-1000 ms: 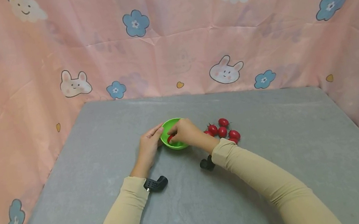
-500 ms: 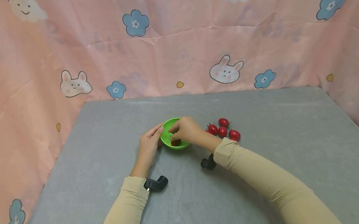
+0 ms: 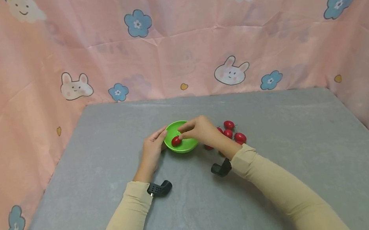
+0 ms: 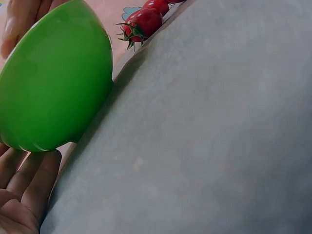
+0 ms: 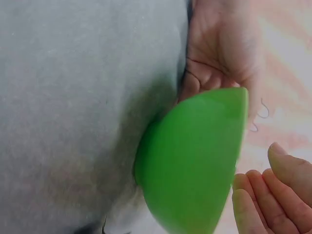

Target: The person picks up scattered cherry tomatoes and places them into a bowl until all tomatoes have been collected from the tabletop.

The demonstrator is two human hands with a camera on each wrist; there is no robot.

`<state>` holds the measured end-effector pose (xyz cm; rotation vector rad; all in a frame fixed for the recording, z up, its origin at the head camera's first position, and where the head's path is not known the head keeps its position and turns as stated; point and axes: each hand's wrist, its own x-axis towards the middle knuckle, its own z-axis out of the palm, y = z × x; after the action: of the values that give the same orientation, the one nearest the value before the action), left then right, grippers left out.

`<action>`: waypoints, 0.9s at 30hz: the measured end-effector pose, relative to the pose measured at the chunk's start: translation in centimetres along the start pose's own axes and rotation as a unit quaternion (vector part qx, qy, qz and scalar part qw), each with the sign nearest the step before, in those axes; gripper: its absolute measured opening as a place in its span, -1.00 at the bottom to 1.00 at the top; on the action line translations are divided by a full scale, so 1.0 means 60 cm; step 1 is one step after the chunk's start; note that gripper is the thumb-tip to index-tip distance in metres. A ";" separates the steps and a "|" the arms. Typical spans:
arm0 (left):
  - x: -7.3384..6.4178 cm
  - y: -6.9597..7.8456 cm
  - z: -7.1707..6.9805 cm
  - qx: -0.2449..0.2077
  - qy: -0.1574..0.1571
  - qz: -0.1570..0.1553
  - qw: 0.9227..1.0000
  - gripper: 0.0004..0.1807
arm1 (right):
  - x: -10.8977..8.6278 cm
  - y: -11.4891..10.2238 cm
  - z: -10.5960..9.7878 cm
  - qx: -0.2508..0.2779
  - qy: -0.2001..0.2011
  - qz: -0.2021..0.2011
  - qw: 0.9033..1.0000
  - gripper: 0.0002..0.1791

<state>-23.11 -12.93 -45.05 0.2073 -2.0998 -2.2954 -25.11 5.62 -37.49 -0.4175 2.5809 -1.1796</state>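
Tabletop: grey [image 3: 192, 213], running back beneath both forearms.
Left hand [image 3: 151, 150]: relaxed fingers rested against the bowl's left side.
Right hand [image 3: 203, 131]: had drawn rightward since half a second earlier; fingertips parted above the bowl's right side.
Green bowl [image 3: 183, 151]: upright, mouth up, round.
Tomato [image 3: 175, 141]: inside, left of centre, now uncovered; long axis seemingly slanted, far end rightward.
Loose tomatoes [image 3: 228, 134]: clustered right, partly behind the right hand.
Backdrop [image 3: 174, 49]: pink, printed.
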 end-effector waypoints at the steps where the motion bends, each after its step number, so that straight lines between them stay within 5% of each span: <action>1: 0.000 0.000 0.000 -0.002 0.001 -0.001 1.000 -0.58 | -0.001 0.001 -0.003 0.003 0.004 0.002 1.000 -0.66; 19: -0.002 0.001 0.000 0.017 0.008 -0.008 1.000 -0.59 | -0.043 0.039 -0.054 0.111 0.059 0.037 0.991 -0.64; 27: -0.003 0.001 0.001 0.023 0.005 -0.009 1.000 -0.60 | -0.055 0.058 -0.067 0.102 0.070 0.048 0.991 -0.62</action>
<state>-22.94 -12.87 -44.98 0.2391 -2.1551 -2.2528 -24.06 11.78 -37.21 -0.1694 2.5282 -1.4667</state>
